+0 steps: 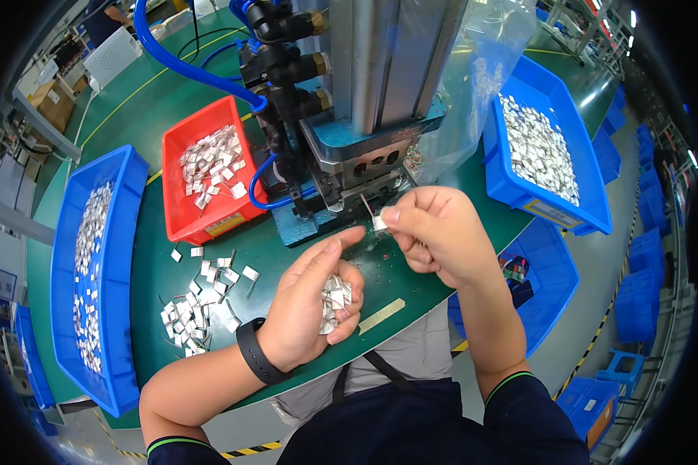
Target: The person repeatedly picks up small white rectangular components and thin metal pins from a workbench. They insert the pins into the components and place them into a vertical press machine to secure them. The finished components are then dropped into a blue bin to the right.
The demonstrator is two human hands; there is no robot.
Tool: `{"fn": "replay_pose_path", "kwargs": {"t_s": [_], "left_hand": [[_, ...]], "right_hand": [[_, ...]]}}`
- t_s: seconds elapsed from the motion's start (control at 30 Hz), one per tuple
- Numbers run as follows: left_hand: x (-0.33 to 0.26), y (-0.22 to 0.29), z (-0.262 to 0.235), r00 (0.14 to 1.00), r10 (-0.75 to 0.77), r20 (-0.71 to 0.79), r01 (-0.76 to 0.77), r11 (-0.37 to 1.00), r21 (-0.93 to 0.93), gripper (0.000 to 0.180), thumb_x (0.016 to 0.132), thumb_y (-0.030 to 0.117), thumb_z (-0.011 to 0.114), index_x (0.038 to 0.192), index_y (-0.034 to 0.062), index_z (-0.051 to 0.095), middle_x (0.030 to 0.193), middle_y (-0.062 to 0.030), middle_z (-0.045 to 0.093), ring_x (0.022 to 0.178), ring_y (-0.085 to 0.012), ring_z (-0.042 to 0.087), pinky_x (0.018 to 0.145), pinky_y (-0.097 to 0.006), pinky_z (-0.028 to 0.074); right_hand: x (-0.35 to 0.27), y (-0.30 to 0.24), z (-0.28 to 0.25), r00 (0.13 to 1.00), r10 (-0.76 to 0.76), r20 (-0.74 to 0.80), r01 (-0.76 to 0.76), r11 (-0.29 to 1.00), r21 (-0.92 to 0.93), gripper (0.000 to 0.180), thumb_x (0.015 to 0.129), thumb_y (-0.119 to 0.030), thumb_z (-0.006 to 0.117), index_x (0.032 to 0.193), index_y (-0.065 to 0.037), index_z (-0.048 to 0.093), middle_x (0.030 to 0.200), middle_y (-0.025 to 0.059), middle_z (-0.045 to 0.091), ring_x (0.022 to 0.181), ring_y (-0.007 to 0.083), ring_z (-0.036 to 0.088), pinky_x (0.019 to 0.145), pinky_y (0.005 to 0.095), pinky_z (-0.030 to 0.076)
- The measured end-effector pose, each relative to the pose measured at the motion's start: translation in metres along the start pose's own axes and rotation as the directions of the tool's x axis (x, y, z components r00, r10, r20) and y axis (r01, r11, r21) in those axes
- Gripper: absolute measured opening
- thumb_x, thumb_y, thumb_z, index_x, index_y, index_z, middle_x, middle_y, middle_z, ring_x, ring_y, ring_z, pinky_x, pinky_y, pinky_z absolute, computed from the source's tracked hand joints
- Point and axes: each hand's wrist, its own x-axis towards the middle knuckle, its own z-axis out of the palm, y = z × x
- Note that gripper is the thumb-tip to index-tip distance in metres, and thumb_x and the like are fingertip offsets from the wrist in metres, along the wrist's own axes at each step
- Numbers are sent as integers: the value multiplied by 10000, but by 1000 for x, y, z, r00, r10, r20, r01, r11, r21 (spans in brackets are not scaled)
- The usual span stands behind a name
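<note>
My left hand is cupped palm-inward above the table's front edge, its fingers curled round a handful of small white-silver flat pieces. Between thumb and forefinger, my right hand pinches a single white flat piece with thin leads, one reddish. Those leads point up toward the metal jaw of a bench press; whether they touch it I cannot tell. Loose pieces of the same kind, several with dark leads, lie scattered on the green table left of my left hand.
A red bin and a long blue bin stand at left, both holding white pieces. Another filled blue bin is at right, beside a clear plastic bag. Blue air hoses run to the press. Beige tape marks the table's front.
</note>
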Motion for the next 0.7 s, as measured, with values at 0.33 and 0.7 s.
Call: {"fn": "replay_pose_path", "kwargs": {"t_s": [0.33, 0.7], "left_hand": [[0, 1, 2, 1000, -7, -14, 7, 1000, 9, 318, 1010, 256, 400, 1258, 77, 485, 683, -64, 509, 486, -119, 386, 340, -227, 305], [-1, 0, 1, 1000, -3, -12, 3, 1000, 11, 298, 1004, 238, 408, 1233, 70, 499, 686, -66, 512, 493, -117, 389, 344, -223, 309]], "right_hand": [[13, -9, 5, 996, 10, -84, -12, 1000, -23, 232, 832, -156, 689, 729, 4, 557, 593, 22, 517, 383, 32, 371, 318, 204, 239], [15, -5, 4, 996, -17, -88, 17, 1000, -4, 234, 835, -150, 676, 715, 11, 555, 580, 18, 503, 375, 35, 364, 319, 210, 244]]}}
